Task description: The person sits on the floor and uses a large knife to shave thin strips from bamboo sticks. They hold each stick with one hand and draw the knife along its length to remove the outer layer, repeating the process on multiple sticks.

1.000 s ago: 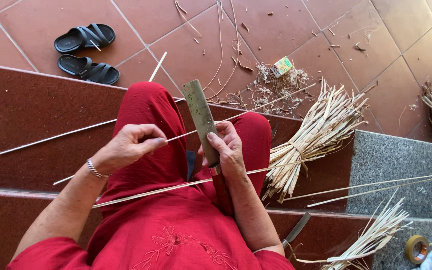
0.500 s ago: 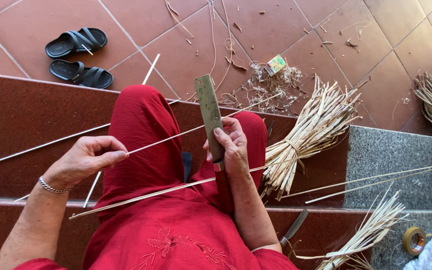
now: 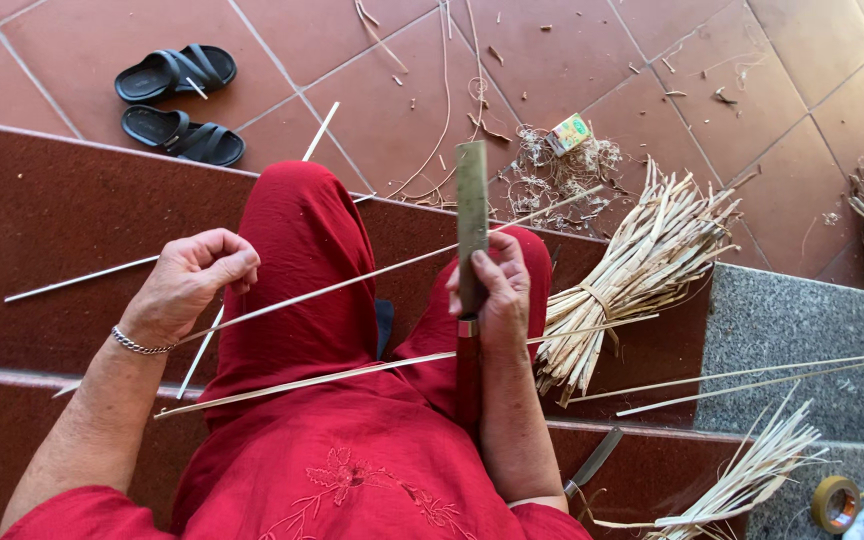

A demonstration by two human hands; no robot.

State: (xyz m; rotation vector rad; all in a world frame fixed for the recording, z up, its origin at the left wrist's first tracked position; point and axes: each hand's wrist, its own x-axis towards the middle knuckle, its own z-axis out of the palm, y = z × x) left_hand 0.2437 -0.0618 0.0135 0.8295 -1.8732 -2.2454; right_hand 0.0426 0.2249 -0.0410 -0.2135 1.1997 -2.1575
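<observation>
while i am sitting on the red steps (image 3: 42, 210), my left hand (image 3: 187, 285) is pinching the near end of a thin strip (image 3: 352, 280) between thumb and curled fingers, out beside my left knee. the strip is running from that pinch up and to the right, across my lap, passing the knife (image 3: 471, 215) and going on toward the bundle (image 3: 642, 270). it is looking very light and springy, stiff enough to hold a straight line in the air yet likely to snap or split if i am bending it sharply, so i am judging the end the best place to grip, with a firm pinch since the skin seems smooth. a second strip (image 3: 302, 380) is lying loose across my thighs. my right hand (image 3: 497, 295) is closing round the knife where blade meets red handle, blade pointing away from me, thumb pressing on the flat; the two hands are staying well apart. the blade edge is the thing i am minding near my fingers. to the right the bundle is leaning over the step edge, more strips lying on the grey stone (image 3: 802, 320). open room is on my left, where only one stick (image 3: 82, 278) is resting.
</observation>
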